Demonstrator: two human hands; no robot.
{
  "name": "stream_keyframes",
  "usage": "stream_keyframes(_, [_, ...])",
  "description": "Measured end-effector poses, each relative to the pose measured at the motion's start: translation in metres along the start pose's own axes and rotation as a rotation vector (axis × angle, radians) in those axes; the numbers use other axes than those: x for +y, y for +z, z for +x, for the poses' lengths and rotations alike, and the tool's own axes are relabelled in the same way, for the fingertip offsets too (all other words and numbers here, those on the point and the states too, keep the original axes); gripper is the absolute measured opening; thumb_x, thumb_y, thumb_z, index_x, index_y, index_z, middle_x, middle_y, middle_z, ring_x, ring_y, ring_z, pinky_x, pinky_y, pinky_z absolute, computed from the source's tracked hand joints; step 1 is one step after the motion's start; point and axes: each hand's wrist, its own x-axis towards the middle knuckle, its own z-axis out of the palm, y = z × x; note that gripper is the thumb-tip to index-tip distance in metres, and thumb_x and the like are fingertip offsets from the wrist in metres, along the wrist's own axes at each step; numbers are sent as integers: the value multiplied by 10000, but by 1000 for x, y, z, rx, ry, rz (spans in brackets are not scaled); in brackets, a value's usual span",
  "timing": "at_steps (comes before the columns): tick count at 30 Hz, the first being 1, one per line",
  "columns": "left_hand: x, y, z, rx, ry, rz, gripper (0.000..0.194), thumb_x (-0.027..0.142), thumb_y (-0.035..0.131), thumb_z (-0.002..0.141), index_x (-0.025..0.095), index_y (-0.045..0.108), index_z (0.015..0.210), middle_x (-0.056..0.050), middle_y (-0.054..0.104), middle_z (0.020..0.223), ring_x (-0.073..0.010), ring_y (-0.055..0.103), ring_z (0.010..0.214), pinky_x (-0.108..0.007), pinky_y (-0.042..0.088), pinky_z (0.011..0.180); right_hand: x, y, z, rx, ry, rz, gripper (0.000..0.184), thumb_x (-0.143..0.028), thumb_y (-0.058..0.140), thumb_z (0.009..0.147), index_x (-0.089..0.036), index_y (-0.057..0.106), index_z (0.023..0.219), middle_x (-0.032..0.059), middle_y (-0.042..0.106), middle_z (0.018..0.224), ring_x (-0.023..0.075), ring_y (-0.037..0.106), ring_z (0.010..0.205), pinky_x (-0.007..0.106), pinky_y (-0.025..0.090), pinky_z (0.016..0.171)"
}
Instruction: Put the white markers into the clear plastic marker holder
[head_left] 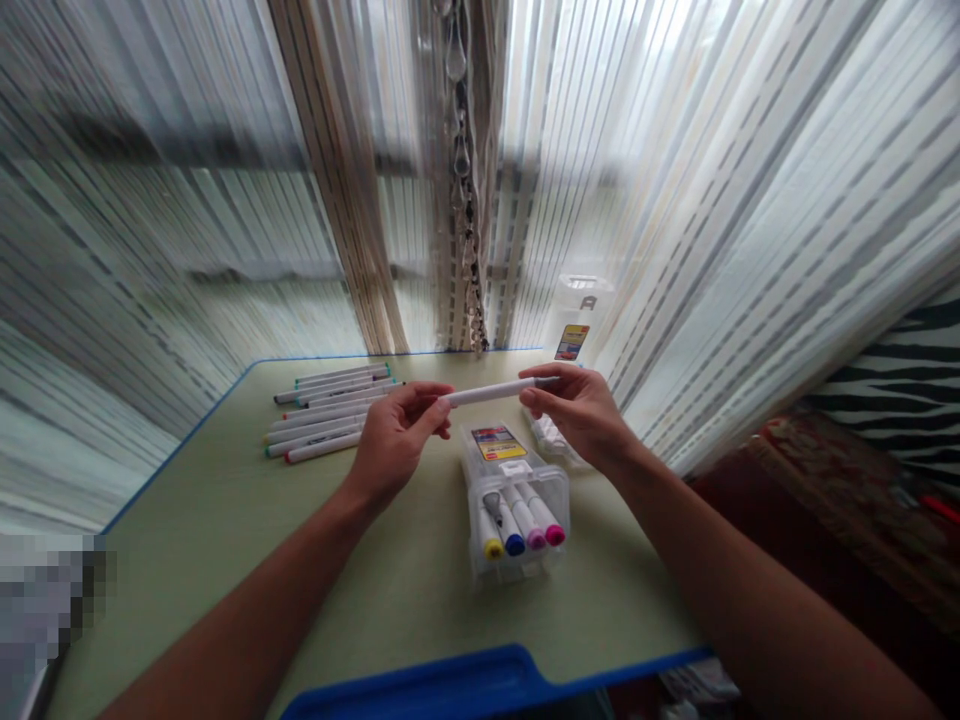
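Between my two hands a white marker (491,391) is held level above the table. My left hand (401,432) pinches its left end. The fingers of my right hand (574,405) are closed on its right end, where a grey tip part shows. Just below the marker lies a clear plastic case (517,475) with a yellow and red label, its open end toward me. Inside it are several white markers with yellow, blue, violet and pink ends, and a loose grey cap (493,505) rests on them. A row of white markers (319,420) with coloured ends lies left of my left hand.
A second clear case (571,315) stands open at the back right, partly behind my right hand. The pale green table (202,530) has a blue edge (420,685). String curtains (187,200) hang behind it. Zebra-striped fabric (900,400) is at the right.
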Motion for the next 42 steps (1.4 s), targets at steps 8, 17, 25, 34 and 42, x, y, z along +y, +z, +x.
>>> stream_keyframes(8, [-5,-3,-2,-184,196,329,287,361,755,860,164,769,1068,-81,774,942,-193,706,821,-297,571,706,-5,4,-6,-70,-11,-7,330,-330,966,598,-240,823,881,-6,737,720,109,616,604,267,545,563])
stream_keyframes(17, [-5,-9,-7,-118,663,750,177,190,578,989,185,681,1133,-86,779,1091,-200,735,1007,-301,563,883,-7,0,-10,-182,-44,-33,315,-274,856,771,-292,801,1081,26,783,932,151,712,868,316,565,801])
stream_keyframes(25, [-7,-18,-10,-124,899,821,340,91,550,976,193,540,1299,-148,692,1345,-217,658,1272,-368,528,1079,-5,1,-7,-82,-16,-12,303,-279,873,723,-235,810,1016,48,788,856,149,684,760,281,508,650])
stream_keyframes(34, [-3,-15,-15,-31,847,735,254,164,552,990,200,580,1240,-136,737,1264,-215,709,1186,-359,576,1004,-8,2,-9,-76,-15,-22,310,-297,882,718,-224,813,1011,53,787,844,145,676,723,281,517,648])
stream_keyframes(42, [-1,-12,-16,48,774,758,152,200,571,990,184,656,1116,-123,774,1165,-208,752,1073,-332,598,916,-12,2,-10,-71,-46,-60,295,-307,874,738,-217,813,1013,58,784,846,142,684,727,263,530,635])
